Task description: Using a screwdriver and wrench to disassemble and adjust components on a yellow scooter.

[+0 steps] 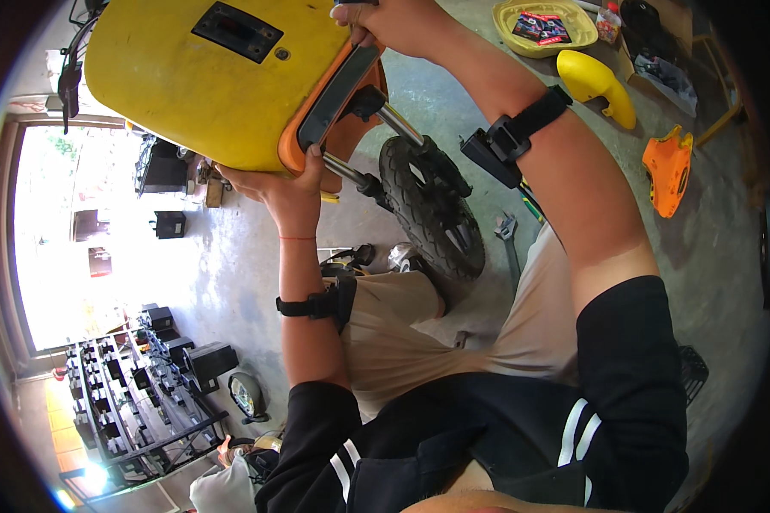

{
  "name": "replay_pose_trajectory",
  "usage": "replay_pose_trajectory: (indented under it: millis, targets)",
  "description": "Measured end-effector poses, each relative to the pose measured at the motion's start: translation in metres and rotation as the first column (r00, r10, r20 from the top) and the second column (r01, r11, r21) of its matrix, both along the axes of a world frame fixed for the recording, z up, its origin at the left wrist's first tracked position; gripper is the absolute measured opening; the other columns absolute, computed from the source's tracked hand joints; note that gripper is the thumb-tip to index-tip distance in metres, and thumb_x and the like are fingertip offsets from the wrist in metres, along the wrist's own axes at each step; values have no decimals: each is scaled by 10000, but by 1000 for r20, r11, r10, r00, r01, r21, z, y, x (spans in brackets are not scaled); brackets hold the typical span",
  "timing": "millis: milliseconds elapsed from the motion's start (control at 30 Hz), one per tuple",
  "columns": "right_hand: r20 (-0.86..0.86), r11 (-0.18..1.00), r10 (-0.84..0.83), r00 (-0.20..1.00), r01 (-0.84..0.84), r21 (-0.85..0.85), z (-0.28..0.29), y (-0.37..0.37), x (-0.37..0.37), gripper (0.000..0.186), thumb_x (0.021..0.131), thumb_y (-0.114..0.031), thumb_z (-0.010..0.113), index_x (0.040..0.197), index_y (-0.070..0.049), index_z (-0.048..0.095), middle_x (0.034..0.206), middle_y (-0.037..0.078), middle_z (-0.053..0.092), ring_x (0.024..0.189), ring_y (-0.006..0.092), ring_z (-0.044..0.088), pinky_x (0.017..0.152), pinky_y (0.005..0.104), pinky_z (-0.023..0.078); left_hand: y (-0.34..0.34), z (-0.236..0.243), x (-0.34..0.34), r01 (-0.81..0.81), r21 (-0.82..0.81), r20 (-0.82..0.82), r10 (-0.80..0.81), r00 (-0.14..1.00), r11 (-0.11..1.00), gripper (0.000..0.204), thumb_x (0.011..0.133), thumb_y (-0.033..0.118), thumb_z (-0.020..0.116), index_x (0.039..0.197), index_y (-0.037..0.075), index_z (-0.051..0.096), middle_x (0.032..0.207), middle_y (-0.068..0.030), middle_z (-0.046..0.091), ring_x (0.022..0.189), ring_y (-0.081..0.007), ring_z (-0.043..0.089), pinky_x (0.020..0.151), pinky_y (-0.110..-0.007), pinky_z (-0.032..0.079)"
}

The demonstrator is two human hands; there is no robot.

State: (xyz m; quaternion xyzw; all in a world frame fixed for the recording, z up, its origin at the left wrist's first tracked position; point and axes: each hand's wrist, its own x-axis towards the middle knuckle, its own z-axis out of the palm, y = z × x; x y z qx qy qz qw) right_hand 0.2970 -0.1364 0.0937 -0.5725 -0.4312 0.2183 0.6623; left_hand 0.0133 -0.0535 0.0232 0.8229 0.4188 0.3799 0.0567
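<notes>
A large yellow body panel (162,77) with orange edging and a dark strip (338,94) fills the upper left, in front of the scooter's fork tubes (402,124) and black-tyred wheel (432,209). My left hand (291,192) is closed round the panel's near corner, thumb up against the orange edge beside the strip. At the top edge of the view my right hand (393,21) is closed at the strip's far end, fingertips curled over the panel's rim. Part of that grip is cut off by the frame. Black straps with small boxes sit on both forearms.
On the floor by my leg lies an adjustable wrench (509,244). A yellow fender (599,85), an orange cover (666,175) and a yellow basin (590,34) are to the right. At left stand a rack of black parts (128,385) and a round lamp (246,393).
</notes>
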Motion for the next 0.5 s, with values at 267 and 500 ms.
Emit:
replay_pose_trajectory:
  millis: [267,500]
  targets:
    - [-185,995,101,978,-95,40,20,-37,14,317,955,-321,735,939,-12,667,782,72,688,674,172,678,668,322,577,3,0,-1,27,-22,35,-26,999,999,1493,727,425,929,1563,-74,-202,1596,-368,-7,1516,-530,37,1247,-629,120]
    - [-234,998,-62,970,56,-31,-30,-49,23,181,928,-167,756,919,-11,665,846,75,701,785,181,705,737,317,572,0,3,0,30,10,15,-30,999,1000,1466,737,419,922,1562,-88,-179,1593,-357,24,1516,-517,43,1251,-612,122]
